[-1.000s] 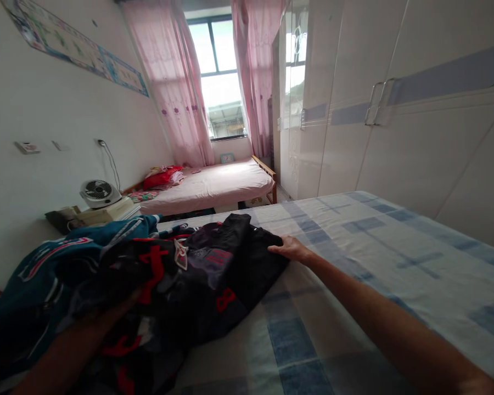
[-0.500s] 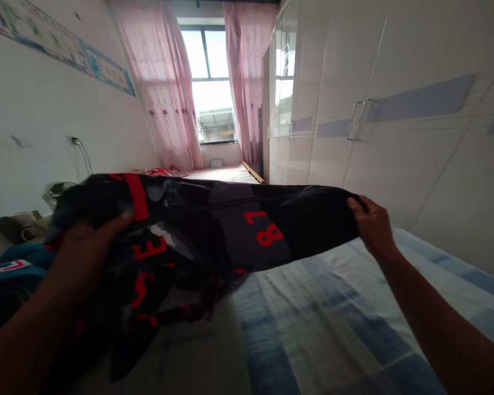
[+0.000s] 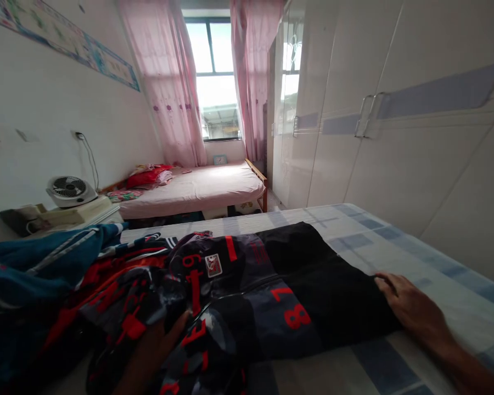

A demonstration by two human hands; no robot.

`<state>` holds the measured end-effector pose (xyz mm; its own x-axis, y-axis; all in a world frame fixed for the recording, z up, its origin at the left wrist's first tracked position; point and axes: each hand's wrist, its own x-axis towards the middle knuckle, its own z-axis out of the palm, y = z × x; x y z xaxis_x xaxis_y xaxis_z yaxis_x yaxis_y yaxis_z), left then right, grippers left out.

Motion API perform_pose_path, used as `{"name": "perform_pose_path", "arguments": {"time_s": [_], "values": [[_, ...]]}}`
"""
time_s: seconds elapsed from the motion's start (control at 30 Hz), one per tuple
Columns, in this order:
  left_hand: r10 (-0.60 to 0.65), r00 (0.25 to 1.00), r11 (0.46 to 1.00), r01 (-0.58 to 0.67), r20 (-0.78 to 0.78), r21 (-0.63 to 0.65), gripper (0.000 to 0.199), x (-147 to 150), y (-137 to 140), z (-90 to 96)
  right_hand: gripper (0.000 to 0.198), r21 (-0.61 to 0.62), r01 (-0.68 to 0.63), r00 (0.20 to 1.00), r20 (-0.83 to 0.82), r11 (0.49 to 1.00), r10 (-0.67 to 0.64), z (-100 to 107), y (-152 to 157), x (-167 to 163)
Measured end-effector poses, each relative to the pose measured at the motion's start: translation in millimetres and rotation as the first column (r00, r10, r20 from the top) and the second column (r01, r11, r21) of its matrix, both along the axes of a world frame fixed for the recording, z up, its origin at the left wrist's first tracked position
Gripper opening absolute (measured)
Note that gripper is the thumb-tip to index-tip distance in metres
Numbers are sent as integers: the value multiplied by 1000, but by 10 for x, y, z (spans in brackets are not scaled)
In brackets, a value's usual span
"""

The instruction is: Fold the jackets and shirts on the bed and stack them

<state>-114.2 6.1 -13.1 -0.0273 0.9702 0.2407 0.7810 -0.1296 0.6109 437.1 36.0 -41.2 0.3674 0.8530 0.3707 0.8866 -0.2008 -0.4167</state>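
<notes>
garment (image 3: pixel 267 296) on bed (image 3: pixel 333 216), right hand (image 3: pixel 415 310) half-curled at edge, left hand (image 3: pixel 160 348) half-hidden, grips unclear

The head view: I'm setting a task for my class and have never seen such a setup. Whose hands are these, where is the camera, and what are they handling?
There is no machine here. One camera, worn on a person's head, looks forward and down, so you see that person's own bare hands. A dark jacket with red numbers lies spread on the bed, over a blue-and-white sheet. The right hand touches its lower edge; the left hand is among its dark folds. How firmly either grips is hard to tell. More clothes, including a teal one, lie to the left.
</notes>
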Motion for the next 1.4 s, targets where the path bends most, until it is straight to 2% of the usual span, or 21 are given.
{"name": "perform_pose_path", "arguments": {"time_s": [0.1, 0.2, 0.5, 0.63, 0.87, 1.13, 1.4], "values": [[59, 997, 997, -56, -56, 55, 40, 24, 34, -74, 40, -20, -24, 1000, 17, 1000, 24, 10, -32, -17], [115, 992, 993, -113, -60, 33, 46, 25, 97, -93, 45, -99, -31, 999, 10, 995, 32, 60, -42, 0], [220, 975, 975, -220, -31, -10, 46, 138, 109, 43, 50, -115, -24, 999, 25, 993, 27, 77, -88, -35], [221, 975, 975, -221, -33, -21, 45, 142, 120, 48, 50, -132, -12, 1000, 11, 991, 14, 66, -73, -5], [210, 977, 975, -207, 34, -82, 47, 67, 141, -86, 49, -110, -28, 999, 29, 994, 31, 28, -17, 72], [201, 975, 977, -193, 92, -86, 43, 130, 121, -27, 55, -157, 7, 995, 101, 988, 9, 104, -2, 84], [159, 985, 981, -149, 71, -125, 45, 86, 109, -51, 56, -164, 39, 998, 49, 986, -31, 104, 17, 117]]}}
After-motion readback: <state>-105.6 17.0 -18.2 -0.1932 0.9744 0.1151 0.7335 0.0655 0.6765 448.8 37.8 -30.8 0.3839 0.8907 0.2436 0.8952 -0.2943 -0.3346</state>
